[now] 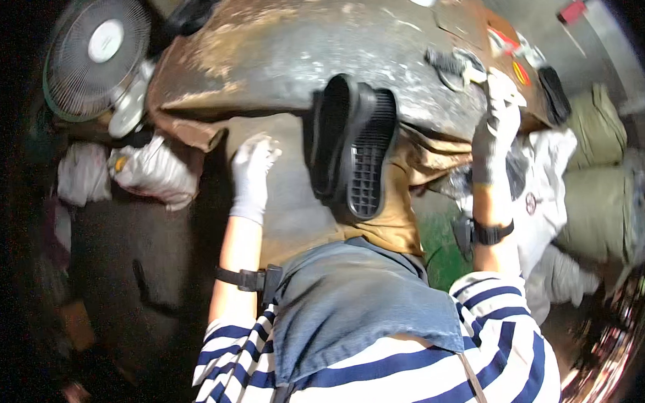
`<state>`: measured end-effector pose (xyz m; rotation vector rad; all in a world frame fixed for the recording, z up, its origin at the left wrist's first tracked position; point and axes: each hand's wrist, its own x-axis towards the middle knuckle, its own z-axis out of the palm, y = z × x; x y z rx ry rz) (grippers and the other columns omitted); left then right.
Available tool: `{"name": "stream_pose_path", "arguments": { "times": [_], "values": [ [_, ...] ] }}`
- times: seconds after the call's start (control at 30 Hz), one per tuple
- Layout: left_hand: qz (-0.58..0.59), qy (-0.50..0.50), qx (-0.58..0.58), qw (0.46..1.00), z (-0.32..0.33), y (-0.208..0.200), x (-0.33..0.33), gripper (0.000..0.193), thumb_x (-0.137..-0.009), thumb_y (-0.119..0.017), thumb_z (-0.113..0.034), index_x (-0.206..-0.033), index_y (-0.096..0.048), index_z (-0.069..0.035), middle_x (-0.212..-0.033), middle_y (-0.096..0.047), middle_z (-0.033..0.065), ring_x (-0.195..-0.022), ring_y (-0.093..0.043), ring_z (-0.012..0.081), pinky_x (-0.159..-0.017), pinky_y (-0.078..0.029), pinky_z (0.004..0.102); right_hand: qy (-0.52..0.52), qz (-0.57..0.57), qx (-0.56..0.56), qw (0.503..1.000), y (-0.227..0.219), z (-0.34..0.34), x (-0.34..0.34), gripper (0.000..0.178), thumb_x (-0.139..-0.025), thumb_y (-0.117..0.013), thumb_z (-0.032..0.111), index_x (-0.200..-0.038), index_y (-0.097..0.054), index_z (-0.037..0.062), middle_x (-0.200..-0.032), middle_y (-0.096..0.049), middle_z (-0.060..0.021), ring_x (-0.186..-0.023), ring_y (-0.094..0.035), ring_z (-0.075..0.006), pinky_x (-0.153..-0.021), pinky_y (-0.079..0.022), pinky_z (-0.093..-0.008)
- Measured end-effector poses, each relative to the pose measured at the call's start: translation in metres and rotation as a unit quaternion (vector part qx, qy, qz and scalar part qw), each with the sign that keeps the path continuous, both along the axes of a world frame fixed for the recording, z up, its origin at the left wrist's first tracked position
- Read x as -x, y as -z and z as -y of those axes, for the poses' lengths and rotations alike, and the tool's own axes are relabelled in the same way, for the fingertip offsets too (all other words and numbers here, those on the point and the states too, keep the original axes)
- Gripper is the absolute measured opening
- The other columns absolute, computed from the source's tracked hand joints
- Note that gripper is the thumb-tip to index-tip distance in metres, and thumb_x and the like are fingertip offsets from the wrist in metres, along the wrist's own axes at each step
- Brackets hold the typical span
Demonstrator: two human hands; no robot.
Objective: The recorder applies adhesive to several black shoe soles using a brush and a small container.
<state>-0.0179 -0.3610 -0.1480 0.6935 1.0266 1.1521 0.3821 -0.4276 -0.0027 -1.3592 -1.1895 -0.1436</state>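
Observation:
Two black rubber shoe soles (373,153) lie side by side, tilted, across my lap and the bench edge; the right one shows a grid of square hollows. My left hand (256,161), in a white glove, hovers to the left of the soles, apart from them, its fingers curled in with nothing visible in them. My right hand (500,110), also gloved, is stretched out over the right end of the bench, beside a dark-and-white bundle (454,67). Its fingers are blurred against pale things there, so I cannot tell whether it grips anything.
The worn metal-topped bench (275,68) spans the far side. A fan (97,56) stands at far left, above white bags (158,172). To the right are olive-green sacks (596,206), a white plastic bag (545,172) and a dark brush-like thing (554,95).

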Motion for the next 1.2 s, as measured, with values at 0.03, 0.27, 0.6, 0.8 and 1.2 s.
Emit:
{"name": "stream_pose_path", "arguments": {
  "times": [0.03, 0.27, 0.6, 0.8, 1.2],
  "values": [
    [-0.211, 0.094, -0.040, 0.972, 0.002, -0.013, -0.032, 0.031, -0.099, -0.060, -0.018, -0.123, -0.060, 0.002, -0.113, -0.065, 0.0115, -0.105, -0.062, 0.0208, -0.094, -0.051, 0.0320, 0.022, 0.015, -0.016, 1.000, -0.015, 0.003, -0.011, 0.020, -0.094, -0.064, 0.014, -0.106, -0.069, -0.0007, -0.101, -0.070, -0.0069, -0.091, -0.062, -0.0162, -0.087, -0.048, -0.0303],
    [-0.325, 0.100, -0.038, 0.940, 0.034, 0.064, -0.068, 0.046, -0.099, -0.058, -0.023, -0.135, -0.053, 0.004, -0.122, -0.063, 0.0131, -0.104, -0.060, 0.0167, -0.089, -0.048, 0.0281, 0.033, -0.007, 0.055, 0.998, -0.006, -0.039, -0.108, 0.016, -0.085, -0.071, 0.018, -0.098, -0.074, 0.0088, -0.081, -0.073, -0.0044, -0.072, -0.067, -0.0140, -0.070, -0.052, -0.0308],
    [-0.201, 0.110, -0.099, 0.969, 0.016, -0.090, -0.040, 0.038, -0.095, -0.059, -0.010, -0.128, -0.051, 0.008, -0.121, -0.062, 0.0116, -0.110, -0.058, 0.0155, -0.098, -0.045, 0.0293, 0.174, 0.285, 0.197, 0.922, 0.062, -0.078, -0.163, 0.021, -0.084, -0.068, 0.036, -0.093, -0.069, 0.0181, -0.088, -0.069, -0.0040, -0.097, -0.061, -0.0252, -0.090, -0.038, -0.0429],
    [0.210, 0.097, 0.113, 0.966, -0.007, -0.120, -0.040, 0.043, -0.087, -0.057, -0.015, -0.124, -0.059, 0.007, -0.113, -0.069, 0.0198, -0.100, -0.069, 0.0311, -0.097, -0.052, 0.0412, 0.156, 0.274, 0.184, 0.931, 0.073, -0.085, -0.188, 0.028, -0.093, -0.054, 0.027, -0.104, -0.073, 0.0098, -0.107, -0.071, -0.0130, -0.105, -0.065, -0.0296, -0.095, -0.048, -0.0397],
    [0.499, 0.334, 0.054, 0.798, -0.009, -0.152, -0.134, 0.078, -0.095, -0.052, -0.058, -0.150, -0.035, -0.004, -0.147, -0.044, 0.0225, -0.126, -0.052, 0.0394, -0.098, -0.047, 0.0662, -0.107, -0.526, -0.050, 0.842, 0.029, -0.050, -0.163, 0.019, -0.093, -0.061, 0.021, -0.101, -0.072, 0.0073, -0.087, -0.071, -0.0038, -0.075, -0.064, -0.0150, -0.070, -0.051, -0.0244]
  ]
}}
